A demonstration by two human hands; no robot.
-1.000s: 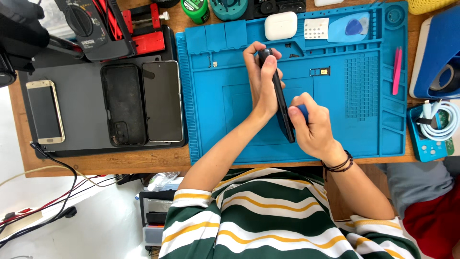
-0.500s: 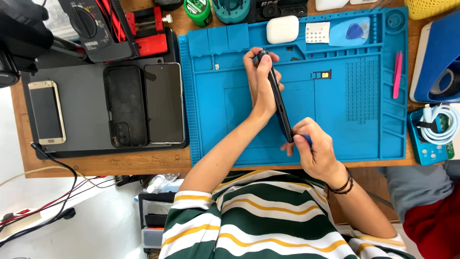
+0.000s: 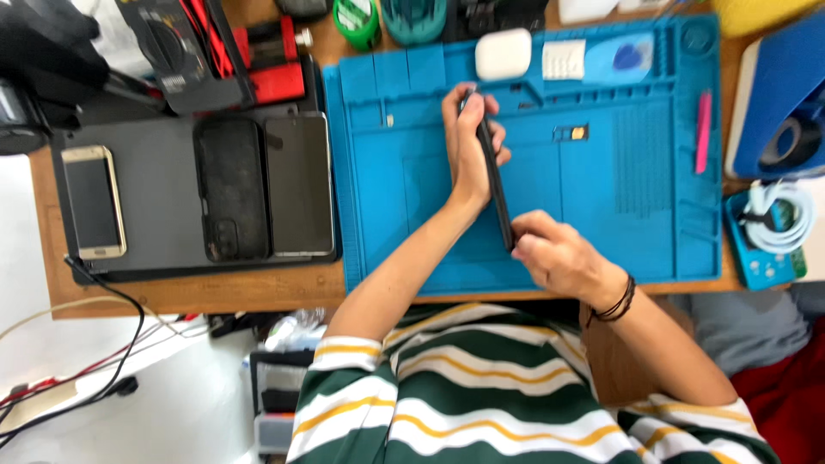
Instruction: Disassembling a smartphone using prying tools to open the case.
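On the tabletop (image 3: 172,296), mid blue mat (image 3: 404,223), our left hand (image 3: 468,142) and right hand (image 3: 559,258) pinch a dark phone (image 3: 496,185) on edge between them. Three phones (image 3: 262,185) lie left; a white case (image 3: 503,53) sits at the mat's far edge.

My left hand (image 3: 468,150) sits toward twelve o'clock, fingers curled in a closed grip, forearm running back toward seven. My right hand (image 3: 559,258) lies at about five o'clock from it, fingers pinched shut, wrist bent, forearm trailing toward four.
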